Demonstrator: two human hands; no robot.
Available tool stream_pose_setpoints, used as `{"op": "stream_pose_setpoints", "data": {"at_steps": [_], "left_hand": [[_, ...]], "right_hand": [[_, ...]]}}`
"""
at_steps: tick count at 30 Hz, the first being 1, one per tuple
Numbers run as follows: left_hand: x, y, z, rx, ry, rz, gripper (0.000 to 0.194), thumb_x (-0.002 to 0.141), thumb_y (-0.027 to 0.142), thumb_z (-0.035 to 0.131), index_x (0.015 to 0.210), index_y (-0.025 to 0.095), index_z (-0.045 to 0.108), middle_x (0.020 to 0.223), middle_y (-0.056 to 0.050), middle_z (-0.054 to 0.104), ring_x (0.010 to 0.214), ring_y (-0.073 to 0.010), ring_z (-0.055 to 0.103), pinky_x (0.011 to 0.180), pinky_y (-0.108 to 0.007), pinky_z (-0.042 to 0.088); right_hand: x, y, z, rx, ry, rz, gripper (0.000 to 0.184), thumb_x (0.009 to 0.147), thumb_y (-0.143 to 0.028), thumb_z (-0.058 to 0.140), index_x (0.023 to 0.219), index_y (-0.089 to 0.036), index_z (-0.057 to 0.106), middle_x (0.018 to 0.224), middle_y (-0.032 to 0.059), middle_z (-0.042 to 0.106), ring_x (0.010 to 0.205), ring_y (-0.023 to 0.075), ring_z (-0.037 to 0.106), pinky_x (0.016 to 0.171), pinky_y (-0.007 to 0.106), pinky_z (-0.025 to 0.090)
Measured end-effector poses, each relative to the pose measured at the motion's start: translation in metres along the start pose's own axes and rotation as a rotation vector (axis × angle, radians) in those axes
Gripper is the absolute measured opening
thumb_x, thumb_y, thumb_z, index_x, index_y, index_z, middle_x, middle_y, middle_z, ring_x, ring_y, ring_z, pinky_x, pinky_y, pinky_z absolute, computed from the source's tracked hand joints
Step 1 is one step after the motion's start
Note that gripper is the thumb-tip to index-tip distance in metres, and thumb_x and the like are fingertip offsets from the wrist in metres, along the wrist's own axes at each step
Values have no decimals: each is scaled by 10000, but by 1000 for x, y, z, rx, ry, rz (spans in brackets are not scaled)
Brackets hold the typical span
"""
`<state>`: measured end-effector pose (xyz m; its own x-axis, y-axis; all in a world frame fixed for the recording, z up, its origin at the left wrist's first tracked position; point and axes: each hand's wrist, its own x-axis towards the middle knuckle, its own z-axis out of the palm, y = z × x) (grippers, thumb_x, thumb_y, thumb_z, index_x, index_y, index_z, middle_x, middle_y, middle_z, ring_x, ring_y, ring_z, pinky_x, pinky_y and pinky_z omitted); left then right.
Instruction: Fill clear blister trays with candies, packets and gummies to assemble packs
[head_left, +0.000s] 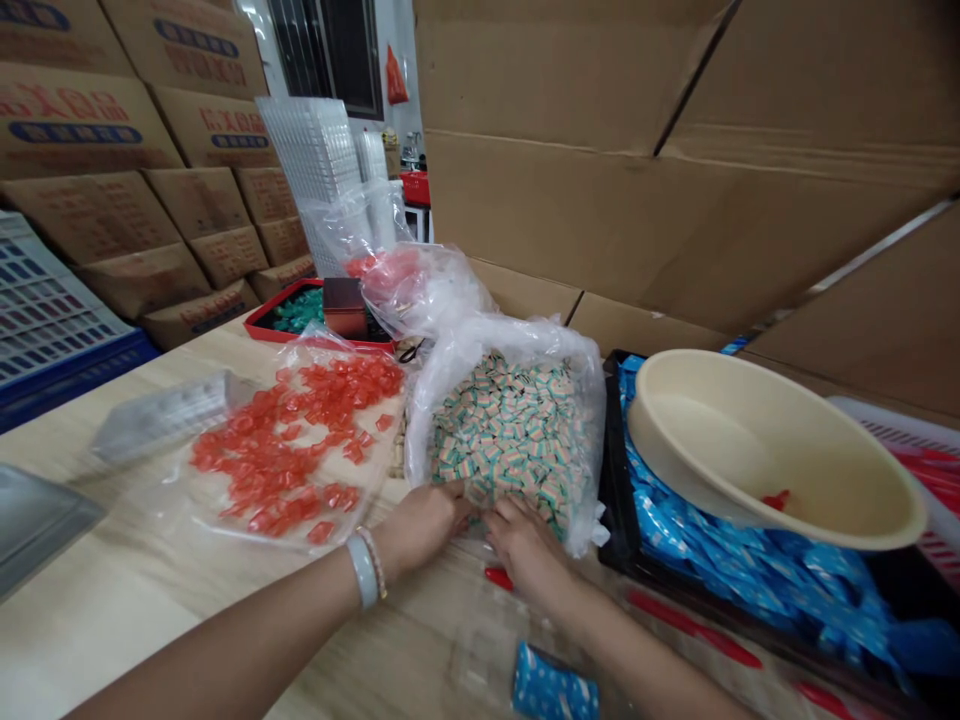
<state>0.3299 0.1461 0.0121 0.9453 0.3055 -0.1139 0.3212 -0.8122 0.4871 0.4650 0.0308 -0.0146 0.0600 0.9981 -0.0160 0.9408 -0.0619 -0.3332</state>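
Your hands are at the near lip of the clear plastic bag (510, 440) of striped, wrapped sweets, which sits at 12 o'clock on the pale wooden table (112, 600). Your left hand (420, 525) and right hand (525, 545) are just beside each other. Your left fingers (454, 505) and right fingers (510, 520) curl narrowly against the plastic, but you can't tell whether they are gripping it.

At 10 o'clock, red-orange sweets (292, 440) lie spread on a clear plastic sheet, touching the bag's left side. Beyond them, a red tray (259, 318) holds green sweets (300, 312) and a dark red box (345, 307), partly behind a crumpled bag (420, 290).

At 3 o'clock, the raised rim of a black tray (616, 480) runs close to your right hand. It holds blue packets (750, 570), with a beige bowl (772, 450) tilted on top. A blue packet (553, 685) lies at 6 o'clock, and red sticks (694, 628) lie along the tray's near edge. Cardboard cartons (600, 180) wall off 12 to 3 o'clock, while stacked cartons (97, 230) rise at 10 o'clock.
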Motion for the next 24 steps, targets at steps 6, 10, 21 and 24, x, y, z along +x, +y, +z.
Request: {"op": "stream_pose_setpoints", "data": {"at_steps": [6,10,21,24], "left_hand": [[4,-2,-3,-242,143,-86,211,790,182,415,800,156,625,785,-35,621,716,-145,549,663,-228,399],[17,1,11,-290,59,-98,198,735,140,452,789,133,642,742,-34,644,657,-140,543,613,-227,395],[8,9,14,-186,97,-133,116,711,154,526,817,148,573,865,-54,593,754,-150,534,691,-239,409],[4,9,7,-104,124,-122,185,764,142,451,901,171,571,911,-58,586,800,-160,542,727,-254,407]], "right_hand": [[18,21,-23,163,48,-85,161,728,-75,491,763,-175,612,800,35,552,794,165,484,702,263,363],[47,28,-28,146,-99,-282,179,732,-65,474,736,-173,618,723,12,549,735,143,493,661,233,349],[44,24,-27,-43,-106,-295,166,744,-76,440,786,-167,571,856,44,550,832,165,482,722,260,353],[39,20,-30,-67,-97,-260,149,732,-95,469,827,-164,561,942,58,531,877,173,472,750,271,359]]}}
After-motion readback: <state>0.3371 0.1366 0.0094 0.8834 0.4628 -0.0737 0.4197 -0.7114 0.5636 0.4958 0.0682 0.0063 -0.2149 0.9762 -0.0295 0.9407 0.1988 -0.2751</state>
